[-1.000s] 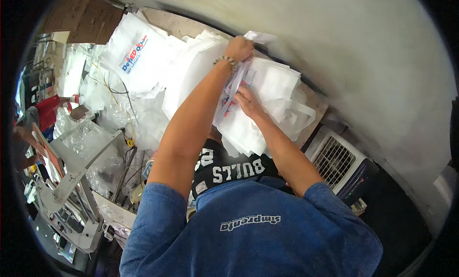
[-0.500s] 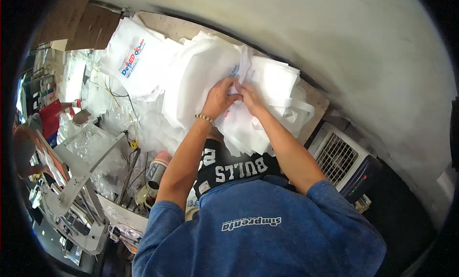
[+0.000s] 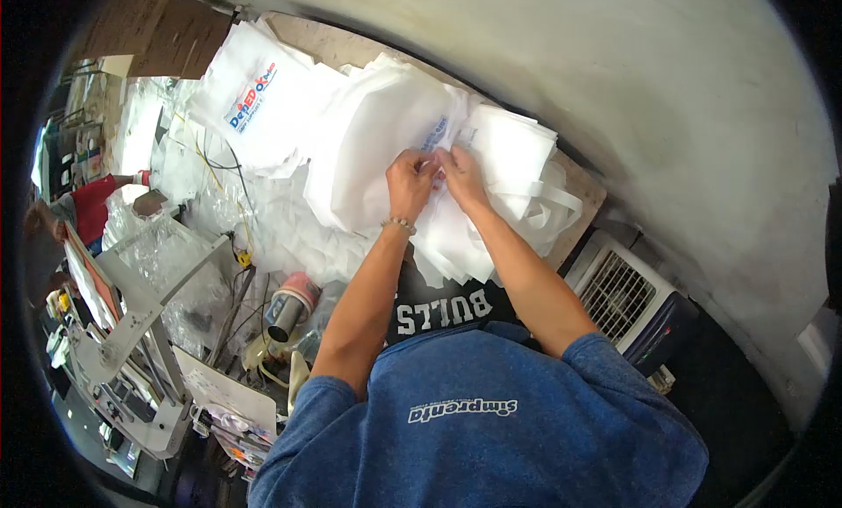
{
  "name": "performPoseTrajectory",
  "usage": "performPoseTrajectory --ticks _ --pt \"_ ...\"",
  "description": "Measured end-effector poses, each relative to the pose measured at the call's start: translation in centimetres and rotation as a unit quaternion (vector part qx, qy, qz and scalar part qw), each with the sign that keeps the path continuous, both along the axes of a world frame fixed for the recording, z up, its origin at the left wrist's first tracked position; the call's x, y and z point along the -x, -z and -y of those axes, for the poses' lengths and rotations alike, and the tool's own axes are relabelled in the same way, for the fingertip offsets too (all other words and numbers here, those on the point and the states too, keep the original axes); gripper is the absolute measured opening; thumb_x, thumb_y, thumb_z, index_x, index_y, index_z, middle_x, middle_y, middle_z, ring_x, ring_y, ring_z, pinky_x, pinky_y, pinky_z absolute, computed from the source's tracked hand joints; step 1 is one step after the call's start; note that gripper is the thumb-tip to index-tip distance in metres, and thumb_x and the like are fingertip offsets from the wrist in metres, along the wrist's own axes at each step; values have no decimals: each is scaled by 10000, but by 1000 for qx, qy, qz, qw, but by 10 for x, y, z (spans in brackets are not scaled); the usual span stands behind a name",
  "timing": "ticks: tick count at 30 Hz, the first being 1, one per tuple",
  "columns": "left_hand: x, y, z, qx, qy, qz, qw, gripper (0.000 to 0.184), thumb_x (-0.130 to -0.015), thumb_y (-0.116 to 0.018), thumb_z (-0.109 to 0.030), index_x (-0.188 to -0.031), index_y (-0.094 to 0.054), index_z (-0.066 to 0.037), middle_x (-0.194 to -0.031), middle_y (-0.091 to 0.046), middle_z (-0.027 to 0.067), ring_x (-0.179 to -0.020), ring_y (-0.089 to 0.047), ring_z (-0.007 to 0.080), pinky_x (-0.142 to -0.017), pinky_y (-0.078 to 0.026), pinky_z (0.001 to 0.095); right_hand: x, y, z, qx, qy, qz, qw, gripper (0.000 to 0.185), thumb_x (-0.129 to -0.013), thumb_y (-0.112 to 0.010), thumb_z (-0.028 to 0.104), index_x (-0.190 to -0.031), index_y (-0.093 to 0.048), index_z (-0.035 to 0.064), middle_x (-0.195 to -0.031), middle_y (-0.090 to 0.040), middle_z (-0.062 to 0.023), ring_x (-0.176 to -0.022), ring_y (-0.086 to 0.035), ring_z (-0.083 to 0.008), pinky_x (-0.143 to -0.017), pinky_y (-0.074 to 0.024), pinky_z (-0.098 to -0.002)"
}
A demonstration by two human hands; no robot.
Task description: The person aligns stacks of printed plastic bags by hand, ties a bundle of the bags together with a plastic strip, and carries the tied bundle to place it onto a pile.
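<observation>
White printed bags lie in overlapping piles on a table (image 3: 574, 192). My left hand (image 3: 410, 182), with a beaded bracelet at its wrist, is closed on the gathered part of a white bag (image 3: 373, 122) at the middle. Close beside it, my right hand (image 3: 462, 175) pinches the same gathered material. Blue print shows on the bag just above the fingers. A stack of white bags (image 3: 517, 149) lies to the right, its loop handles hanging over the right side. Another stack with red and blue print (image 3: 250, 96) sits at the upper left. The fingertips are partly hidden.
A wall (image 3: 658, 96) runs behind the table. An air cooler (image 3: 618, 293) stands at the right. On the left are a metal frame machine (image 3: 132, 319), clear plastic wrapping (image 3: 189, 306), a grey cylinder (image 3: 285, 317) and a co-worker in a red top (image 3: 92, 210). Cardboard (image 3: 180, 35) is upper left.
My left hand has come down from the bag's top edge to beside my right hand. The gathered material has shifted, and the large white bag now spreads more openly to the left.
</observation>
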State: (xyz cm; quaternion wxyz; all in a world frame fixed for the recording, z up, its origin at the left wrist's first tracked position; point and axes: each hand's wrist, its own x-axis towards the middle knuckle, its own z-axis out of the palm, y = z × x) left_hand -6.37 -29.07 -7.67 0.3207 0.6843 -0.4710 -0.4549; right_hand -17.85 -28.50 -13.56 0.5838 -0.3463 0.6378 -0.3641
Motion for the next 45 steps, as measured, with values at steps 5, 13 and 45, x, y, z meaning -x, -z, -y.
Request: performPoseTrajectory --ticks 5,13,45 --pt "-1 7 -1 -30 -64 -54 996 137 -778 -724 -84 -879 -707 7 -815 -694 136 -705 -651 200 -683 -515 300 -5 -27 -2 106 30 -45 993 270 -801 -614 -5 -1036 -486 28 -914 -531 -134 -751 -544 -246 -653 -469 -353" --pt "-28 26 -3 89 230 -14 969 244 -812 -676 -60 -1054 -687 -26 -833 -606 151 -731 -614 298 -671 -511 397 16 -27 -8 240 -186 -134 943 494 -661 -549 -137 -1109 -454 49 -1013 -471 -144 -895 -506 -305 -797 -459 -408" --pt "-29 25 -1 -112 92 -60 988 151 -833 -639 -116 -931 -640 -1 -866 -676 146 -755 -651 232 -666 -511 347 25 -27 11 272 -175 -184 928 185 -686 -627 -92 -732 -491 26 -759 -488 -116 -674 -527 -291 -584 -437 -376"
